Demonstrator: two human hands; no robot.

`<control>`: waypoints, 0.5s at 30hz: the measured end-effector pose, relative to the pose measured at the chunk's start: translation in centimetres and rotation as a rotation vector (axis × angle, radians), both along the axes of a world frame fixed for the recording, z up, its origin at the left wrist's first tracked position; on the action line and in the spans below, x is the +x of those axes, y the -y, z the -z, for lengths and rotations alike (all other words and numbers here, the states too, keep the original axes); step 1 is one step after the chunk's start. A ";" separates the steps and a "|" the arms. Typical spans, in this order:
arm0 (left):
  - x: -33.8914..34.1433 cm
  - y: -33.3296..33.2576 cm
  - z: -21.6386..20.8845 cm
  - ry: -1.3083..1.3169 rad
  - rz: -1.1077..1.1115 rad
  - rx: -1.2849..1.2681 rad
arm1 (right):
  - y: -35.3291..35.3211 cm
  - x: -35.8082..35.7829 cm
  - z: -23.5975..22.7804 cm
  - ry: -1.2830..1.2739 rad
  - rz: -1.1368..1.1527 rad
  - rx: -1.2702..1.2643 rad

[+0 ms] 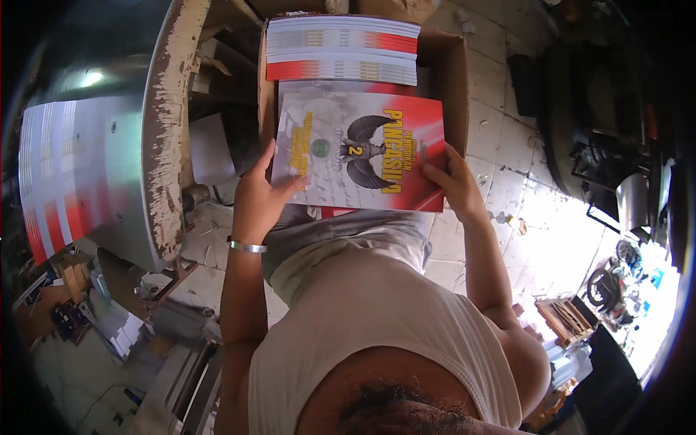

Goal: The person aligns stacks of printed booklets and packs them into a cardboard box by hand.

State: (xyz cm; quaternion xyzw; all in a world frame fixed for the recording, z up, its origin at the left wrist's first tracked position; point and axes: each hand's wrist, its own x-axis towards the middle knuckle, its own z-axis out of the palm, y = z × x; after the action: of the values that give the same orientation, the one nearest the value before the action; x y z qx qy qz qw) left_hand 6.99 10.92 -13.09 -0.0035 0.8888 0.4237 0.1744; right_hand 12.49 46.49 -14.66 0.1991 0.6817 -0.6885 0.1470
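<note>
Tiled floor (500,181) stretches right of the right fingers (437,176). One bench (138,225) stands left of the left fingers (291,188), its chipped edge facing them. One open carton (457,87) lies ahead, an open strip between its right wall and one layered pile (341,51). A second pile (54,174) sits far left. Both hands' fingers grip one red-and-white book (360,152) by opposite edges, between them.

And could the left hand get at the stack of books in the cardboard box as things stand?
Probably yes, once free: nothing seems to cover the stack of books, just beyond the red-and-grey book. But the left hand grips that book's left side, so the right hand would likely hold it alone.
</note>
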 end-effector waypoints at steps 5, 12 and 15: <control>-2.7 -1.0 0.2 -0.046 -0.020 -0.109 | -0.8 -1.6 2.8 -0.082 -0.015 0.111; -4.0 -0.6 2.2 -0.020 -0.023 -0.145 | -1.9 -3.8 5.6 -0.055 -0.080 0.082; -4.2 -1.8 2.1 -0.076 0.037 -0.255 | -1.5 -4.0 9.4 -0.090 -0.093 0.229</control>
State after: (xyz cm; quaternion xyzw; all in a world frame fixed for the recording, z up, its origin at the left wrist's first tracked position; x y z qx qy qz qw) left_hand 2.84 12.68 -15.23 0.0066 0.9414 0.3038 0.1464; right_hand 8.46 48.00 -24.02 0.1517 0.7702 -0.6069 0.1242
